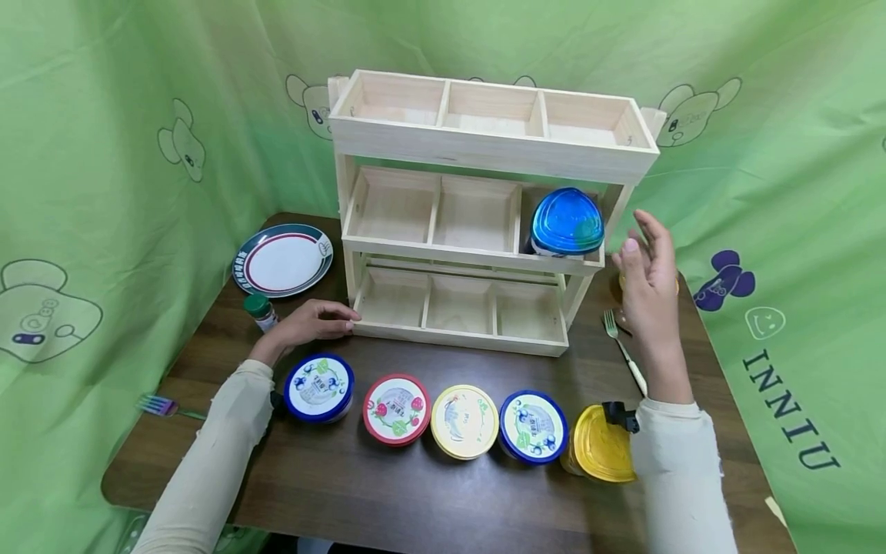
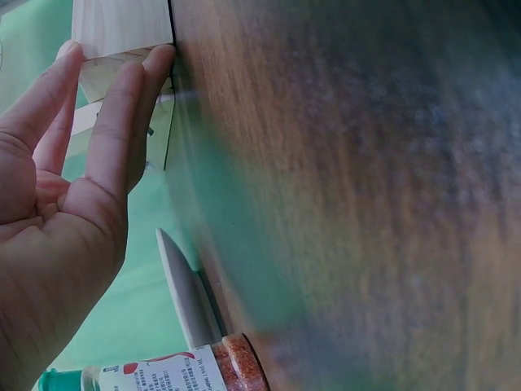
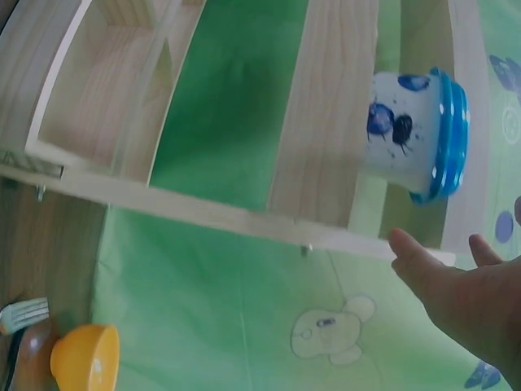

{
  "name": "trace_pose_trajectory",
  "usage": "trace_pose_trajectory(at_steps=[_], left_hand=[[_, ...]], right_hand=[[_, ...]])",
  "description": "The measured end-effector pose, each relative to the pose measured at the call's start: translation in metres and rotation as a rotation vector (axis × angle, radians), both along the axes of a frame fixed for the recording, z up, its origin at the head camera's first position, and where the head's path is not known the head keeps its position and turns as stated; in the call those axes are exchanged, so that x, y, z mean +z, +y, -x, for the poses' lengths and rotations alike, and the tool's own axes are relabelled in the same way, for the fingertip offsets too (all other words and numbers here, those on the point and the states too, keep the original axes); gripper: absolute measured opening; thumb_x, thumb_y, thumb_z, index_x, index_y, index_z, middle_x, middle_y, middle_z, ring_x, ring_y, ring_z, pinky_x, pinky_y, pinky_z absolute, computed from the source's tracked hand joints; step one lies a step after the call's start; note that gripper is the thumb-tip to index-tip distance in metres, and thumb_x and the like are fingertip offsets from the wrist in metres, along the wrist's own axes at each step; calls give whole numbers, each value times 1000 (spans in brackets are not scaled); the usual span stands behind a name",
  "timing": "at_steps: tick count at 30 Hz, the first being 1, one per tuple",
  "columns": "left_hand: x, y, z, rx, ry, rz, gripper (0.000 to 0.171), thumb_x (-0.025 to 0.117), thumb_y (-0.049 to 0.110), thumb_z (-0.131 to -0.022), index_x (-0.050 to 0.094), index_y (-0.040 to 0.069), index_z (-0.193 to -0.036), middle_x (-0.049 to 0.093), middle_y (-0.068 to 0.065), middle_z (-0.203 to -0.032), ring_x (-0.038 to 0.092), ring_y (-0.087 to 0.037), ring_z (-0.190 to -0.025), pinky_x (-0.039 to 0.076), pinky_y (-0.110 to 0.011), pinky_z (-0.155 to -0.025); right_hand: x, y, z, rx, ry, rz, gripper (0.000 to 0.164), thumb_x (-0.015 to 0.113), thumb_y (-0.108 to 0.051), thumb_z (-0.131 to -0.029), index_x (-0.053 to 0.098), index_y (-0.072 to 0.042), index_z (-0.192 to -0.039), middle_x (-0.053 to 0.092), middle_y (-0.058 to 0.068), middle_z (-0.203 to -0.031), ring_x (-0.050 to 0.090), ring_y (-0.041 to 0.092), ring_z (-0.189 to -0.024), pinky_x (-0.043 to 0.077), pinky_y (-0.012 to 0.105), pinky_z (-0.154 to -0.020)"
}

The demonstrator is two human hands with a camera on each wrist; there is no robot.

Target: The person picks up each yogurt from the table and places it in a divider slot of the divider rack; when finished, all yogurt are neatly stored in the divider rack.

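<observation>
The table (image 1: 415, 504) is looked down on from the head, high up and facing forward, so the whole wooden rack (image 1: 443, 146) and both the left hand (image 1: 311, 323) and right hand (image 1: 649, 285) are taken in from farther off. In the left wrist view, the left hand is seen very close, low by the table top, with up turned to the left. Just one end of the rack is caught; the green-capped bottle (image 2: 171, 371) is shared with the head view. In the right wrist view, the green cloth (image 3: 203, 301) behind is faced, with up turned to the right; the rack's right part and the blue-lidded tub (image 3: 407, 134) are shown close, and both are shared with the head view.
</observation>
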State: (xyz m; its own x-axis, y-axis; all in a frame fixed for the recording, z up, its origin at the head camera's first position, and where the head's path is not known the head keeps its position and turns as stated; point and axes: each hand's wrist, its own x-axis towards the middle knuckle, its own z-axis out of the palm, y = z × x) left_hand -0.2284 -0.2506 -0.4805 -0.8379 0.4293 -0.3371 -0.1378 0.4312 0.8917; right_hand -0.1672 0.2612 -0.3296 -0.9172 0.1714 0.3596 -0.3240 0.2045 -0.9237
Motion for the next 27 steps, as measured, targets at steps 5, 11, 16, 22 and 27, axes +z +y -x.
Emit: trace_pose_trajectory(at_steps=[5, 11, 16, 22, 27], left_hand=[[-3, 1, 0, -6, 2, -3, 38, 71, 24, -108, 70, 2, -140, 68, -18, -136, 68, -26, -121, 59, -38, -104], [1, 0, -3, -6, 15, -6, 39, 70, 25, -109, 70, 1, -140, 68, -19, -137, 68, -25, -119, 59, -34, -102], [3, -2, -3, -14, 27, -1, 38, 69, 22, -109, 69, 0, -140, 67, -20, -136, 68, -27, -119, 60, -33, -101], [2, -1, -2, -15, 5, -5, 39, 70, 22, -109, 68, 0, -141, 67, -20, -136, 68, -29, -121, 59, -37, -104], [2, 0, -2, -14, 12, -8, 38, 69, 22, -109, 69, 0, -141, 68, -20, -136, 68, -28, -121, 59, -35, -103]], right_hand=[[2, 18, -13, -70, 24, -14, 54, 54, -31, -115, 41, -13, -164, 30, 10, -174, 30, 28, -159, 37, 43, -127], [-2, 36, -29, -121, 47, 30, 51, 56, -26, -114, 46, -10, -161, 32, 11, -173, 28, 28, -160, 41, 37, -124], [-8, 46, -41, -181, 27, 54, 46, 54, -20, -114, 49, -9, -159, 26, 9, -177, 22, 23, -164, 42, 26, -120], [-5, 55, -64, -246, -53, 78, 44, 48, -17, -116, 48, -15, -160, 26, 6, -176, 23, 20, -162, 40, 17, -117], [3, 57, -76, -246, -95, 141, 45, 43, -17, -117, 45, -16, -162, 25, 4, -176, 20, 21, -162, 33, 27, -126]])
